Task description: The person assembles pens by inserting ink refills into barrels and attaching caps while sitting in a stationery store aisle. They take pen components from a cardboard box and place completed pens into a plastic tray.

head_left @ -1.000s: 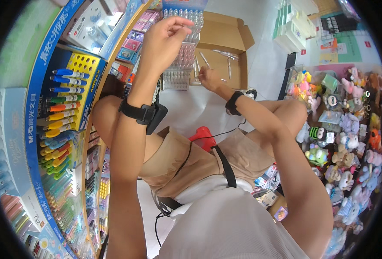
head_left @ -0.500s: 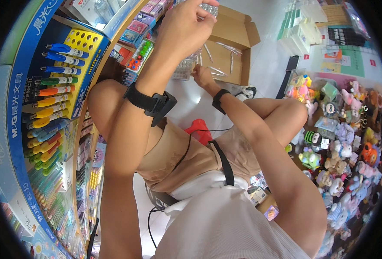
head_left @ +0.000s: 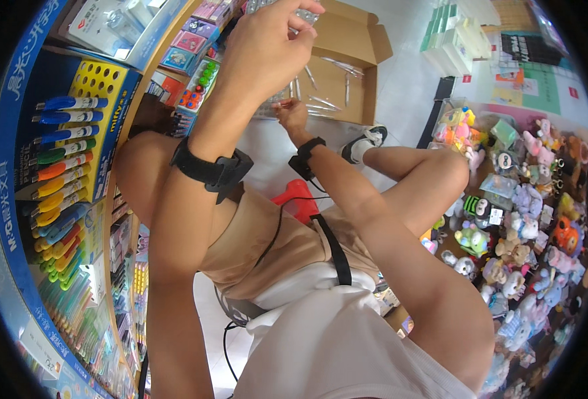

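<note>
We sat crouched at a stationery shelf. Our left hand (head_left: 264,50) at 12 o'clock pinched a clear blister pack of pens (head_left: 304,13) by its edge, raised above the open cardboard box (head_left: 354,46). Our right hand (head_left: 293,114) reached to loose clear pens (head_left: 324,103) in the box; whether it gripped one, we couldn't tell. The pack looked light, stiff, slick plastic; best held by its rim. Marker display (head_left: 68,146) sat at 9 o'clock, plush toys (head_left: 527,219) at 3.
</note>
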Motion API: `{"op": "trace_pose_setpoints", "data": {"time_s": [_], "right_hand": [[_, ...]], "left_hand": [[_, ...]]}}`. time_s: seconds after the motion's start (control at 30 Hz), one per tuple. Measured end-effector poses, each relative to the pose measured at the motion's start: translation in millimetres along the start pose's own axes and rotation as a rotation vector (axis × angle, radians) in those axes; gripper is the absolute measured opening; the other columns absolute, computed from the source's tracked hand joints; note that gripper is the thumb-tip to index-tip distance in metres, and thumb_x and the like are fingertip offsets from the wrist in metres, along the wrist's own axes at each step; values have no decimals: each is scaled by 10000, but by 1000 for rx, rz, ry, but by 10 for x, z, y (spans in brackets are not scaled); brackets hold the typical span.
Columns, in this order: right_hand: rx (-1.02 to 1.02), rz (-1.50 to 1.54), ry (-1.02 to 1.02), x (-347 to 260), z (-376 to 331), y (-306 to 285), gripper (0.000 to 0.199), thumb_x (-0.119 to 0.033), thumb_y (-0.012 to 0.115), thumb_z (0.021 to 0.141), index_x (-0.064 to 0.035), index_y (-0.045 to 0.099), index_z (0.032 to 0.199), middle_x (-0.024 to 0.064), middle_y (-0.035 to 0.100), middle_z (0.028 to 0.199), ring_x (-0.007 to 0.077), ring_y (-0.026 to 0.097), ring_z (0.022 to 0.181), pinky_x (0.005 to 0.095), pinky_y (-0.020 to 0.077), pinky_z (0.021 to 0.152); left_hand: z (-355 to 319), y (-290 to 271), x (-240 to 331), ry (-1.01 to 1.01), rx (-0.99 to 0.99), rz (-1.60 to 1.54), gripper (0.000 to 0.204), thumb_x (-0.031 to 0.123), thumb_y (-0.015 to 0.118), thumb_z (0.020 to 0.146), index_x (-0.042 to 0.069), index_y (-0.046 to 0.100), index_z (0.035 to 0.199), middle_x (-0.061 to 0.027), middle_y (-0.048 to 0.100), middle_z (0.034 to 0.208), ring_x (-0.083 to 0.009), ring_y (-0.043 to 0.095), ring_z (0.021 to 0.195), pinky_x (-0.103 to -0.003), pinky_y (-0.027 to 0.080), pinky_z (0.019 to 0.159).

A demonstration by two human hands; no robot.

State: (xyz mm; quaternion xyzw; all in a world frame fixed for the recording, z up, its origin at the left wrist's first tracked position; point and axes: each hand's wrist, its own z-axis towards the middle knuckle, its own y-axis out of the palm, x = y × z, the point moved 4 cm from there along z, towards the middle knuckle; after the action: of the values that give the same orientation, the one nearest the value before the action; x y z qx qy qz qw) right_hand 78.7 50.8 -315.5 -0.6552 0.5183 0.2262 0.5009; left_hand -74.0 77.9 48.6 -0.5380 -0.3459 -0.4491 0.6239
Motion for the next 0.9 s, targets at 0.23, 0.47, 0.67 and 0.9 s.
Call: {"op": "trace_pose_setpoints", "data": {"time_s": [0.23,0.47,0.67,0.9], "right_hand": [[-163,175,237,50,-147,-84,240,-124,793,749,-32,601,861,67,654,737,145,629,624,295,519,496],[-6,-88,145,774,527,-801,173,-65,651,769,-30,666,938,108,676,742,175,664,681,328,537,583],[35,-491,-87,795,1102,-1236,249,-167,670,749,-47,697,965,176,696,838,295,681,823,374,530,778],[61,-676,-59,939,1741,-1496,370,-179,646,730,-88,679,1087,245,625,1087,372,611,1004,427,498,883]], "left_hand": [[-36,-21,-51,-49,-21,31,283,31,551,865,93,629,1130,-72,694,869,-138,659,826,-260,494,697],[-26,63,-7,-59,-41,49,278,12,532,880,89,631,1129,-65,690,878,-118,643,813,-238,483,690],[-94,-7,34,-140,-74,83,271,9,485,897,74,631,1115,-71,687,907,-136,632,844,-247,470,767],[-68,127,167,-118,-102,176,220,6,487,897,13,629,1064,-82,670,889,-129,625,855,-243,454,782]]}}
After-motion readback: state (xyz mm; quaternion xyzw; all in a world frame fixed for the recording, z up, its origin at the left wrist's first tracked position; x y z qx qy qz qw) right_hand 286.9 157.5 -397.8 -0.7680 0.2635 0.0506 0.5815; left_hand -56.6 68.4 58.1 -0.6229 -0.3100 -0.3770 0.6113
